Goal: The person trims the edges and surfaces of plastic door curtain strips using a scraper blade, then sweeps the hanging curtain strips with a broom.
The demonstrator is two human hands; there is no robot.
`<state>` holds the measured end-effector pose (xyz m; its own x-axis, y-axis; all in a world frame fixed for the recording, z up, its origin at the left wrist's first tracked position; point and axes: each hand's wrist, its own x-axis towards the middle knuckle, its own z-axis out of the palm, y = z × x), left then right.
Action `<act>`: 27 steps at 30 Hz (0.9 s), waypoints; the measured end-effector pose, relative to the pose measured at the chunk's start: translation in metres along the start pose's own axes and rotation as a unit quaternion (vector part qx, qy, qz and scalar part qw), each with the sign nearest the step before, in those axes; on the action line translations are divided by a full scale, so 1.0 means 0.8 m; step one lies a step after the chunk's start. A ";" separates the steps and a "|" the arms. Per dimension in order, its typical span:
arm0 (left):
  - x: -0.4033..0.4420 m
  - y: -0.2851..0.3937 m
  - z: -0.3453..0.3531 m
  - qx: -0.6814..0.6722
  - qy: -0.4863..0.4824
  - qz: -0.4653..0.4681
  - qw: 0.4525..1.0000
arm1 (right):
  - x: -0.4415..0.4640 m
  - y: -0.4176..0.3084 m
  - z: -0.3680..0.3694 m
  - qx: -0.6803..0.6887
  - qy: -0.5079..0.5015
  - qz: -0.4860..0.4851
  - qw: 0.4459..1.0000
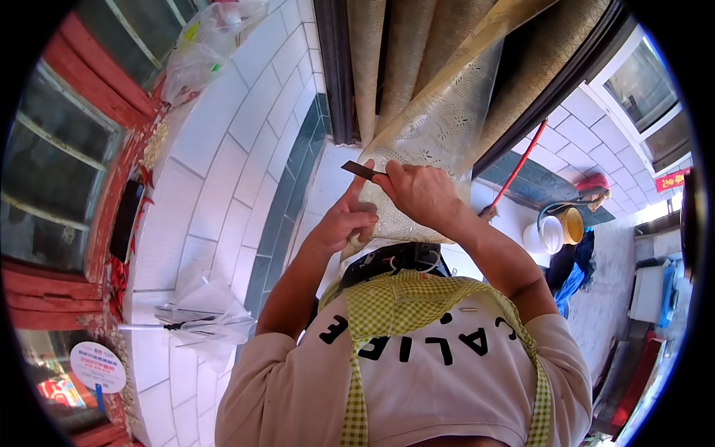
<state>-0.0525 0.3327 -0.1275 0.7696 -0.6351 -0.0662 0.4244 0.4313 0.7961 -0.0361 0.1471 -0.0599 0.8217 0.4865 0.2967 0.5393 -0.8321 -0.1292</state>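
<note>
My right hand [421, 190] is closed around a flat dark-brown strip [359, 170], whose end juts out to the left past my thumb. I cannot make out what kind of tool or piece it is. Below and left of it, my left hand [344, 223] is at the left edge of a translucent patterned plastic curtain [436, 141]. The left thumb lies in front of the sheet, the index finger stretches up toward the strip, and the other fingers are partly hidden behind the edge. The curtain hangs slantwise from the top and drapes down near my waist.
Beige curtains [398, 59] hang in the dark-framed doorway ahead. A red pole [521, 164] leans at the right, near a white bucket [550, 235] and a yellow bucket [572, 225]. On the left, a folded clear umbrella [205, 316] lies by a tiled wall [216, 194] under red-framed windows.
</note>
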 end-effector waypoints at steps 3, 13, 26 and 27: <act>0.000 0.001 0.003 0.006 -0.006 0.011 1.000 | -0.006 -0.005 -0.005 0.019 -0.019 -0.008 1.000; 0.008 0.011 0.009 0.027 0.006 0.035 0.999 | -0.002 -0.008 -0.021 0.022 -0.008 0.018 1.000; 0.005 0.035 0.042 0.191 0.068 0.047 0.978 | 0.012 0.017 -0.050 0.065 0.116 0.075 0.988; 0.006 0.039 0.050 0.220 0.059 0.046 0.973 | 0.014 0.019 -0.050 0.052 0.136 0.069 0.987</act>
<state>-0.0545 0.3172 -0.0793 0.8549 -0.5178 -0.0310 0.1262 0.1496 0.9807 -0.0264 0.1289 -0.0205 0.8169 0.2691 0.5102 0.4531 -0.8468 -0.2787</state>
